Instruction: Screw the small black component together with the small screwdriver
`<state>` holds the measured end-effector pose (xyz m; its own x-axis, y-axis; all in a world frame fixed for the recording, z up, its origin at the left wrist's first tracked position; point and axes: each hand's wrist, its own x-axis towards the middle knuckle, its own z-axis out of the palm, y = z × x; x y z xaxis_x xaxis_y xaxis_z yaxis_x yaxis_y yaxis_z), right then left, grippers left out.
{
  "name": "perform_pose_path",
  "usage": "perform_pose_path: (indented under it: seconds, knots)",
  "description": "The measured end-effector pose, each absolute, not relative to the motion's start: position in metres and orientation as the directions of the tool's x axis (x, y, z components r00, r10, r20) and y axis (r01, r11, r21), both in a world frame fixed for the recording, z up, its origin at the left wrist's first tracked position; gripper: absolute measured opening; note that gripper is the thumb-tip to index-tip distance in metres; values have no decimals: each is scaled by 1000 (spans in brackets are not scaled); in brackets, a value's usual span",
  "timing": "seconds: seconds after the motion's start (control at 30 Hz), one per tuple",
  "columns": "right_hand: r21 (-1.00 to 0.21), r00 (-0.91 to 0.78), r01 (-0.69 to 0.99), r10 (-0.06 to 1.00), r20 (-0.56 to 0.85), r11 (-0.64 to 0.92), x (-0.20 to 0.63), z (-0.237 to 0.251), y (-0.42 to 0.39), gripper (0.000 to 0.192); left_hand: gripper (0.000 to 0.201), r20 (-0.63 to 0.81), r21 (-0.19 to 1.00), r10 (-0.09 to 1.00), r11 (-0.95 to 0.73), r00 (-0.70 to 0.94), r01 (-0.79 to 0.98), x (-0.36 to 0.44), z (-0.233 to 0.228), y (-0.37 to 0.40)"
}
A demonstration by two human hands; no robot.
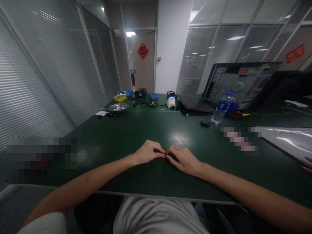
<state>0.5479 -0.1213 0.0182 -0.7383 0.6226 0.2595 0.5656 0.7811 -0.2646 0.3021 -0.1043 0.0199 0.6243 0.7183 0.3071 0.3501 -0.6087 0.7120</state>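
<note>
Both of my hands rest on the dark green table (pixel 126 136), close to its front edge, fingertips meeting. My left hand (pixel 147 152) and my right hand (pixel 184 160) pinch a very small dark part (pixel 165 153) between them. The part is too small and too covered by my fingers to make out what it is. Both forearms stretch forward over the table's front edge.
At the back stand a metal bowl (pixel 118 107), yellow (pixel 120 97) and blue (pixel 154 96) bins, cables, a white device (pixel 171 102), an open computer case (pixel 237 85) and a water bottle (pixel 222 112). A small black object (pixel 205 123) lies nearby. A grey sheet (pixel 290 141) and another person's fingers (pixel 306 164) are at right.
</note>
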Motion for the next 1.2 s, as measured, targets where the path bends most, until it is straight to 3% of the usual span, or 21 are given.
perform_pose_path:
  seconds: [0.37,0.5,0.67,1.0,1.2]
  knots:
    - [-250,-752,550,603,267,797,549,20,-123,16,21,241,807,780,-492,577,328,295,24,-94]
    - [-254,-745,564,617,254,786,548,21,-123,17,17,276,713,812,-532,515,456,290,21,-85]
    - [-266,-742,556,615,267,787,548,21,-123,17,20,264,609,773,-597,576,523,283,18,-79]
    - [-353,-674,542,646,358,762,552,21,-122,14,28,334,550,614,-743,715,382,294,30,-103]
    - [-350,-671,533,637,381,771,551,22,-123,13,15,333,523,627,-744,704,415,293,29,-102]
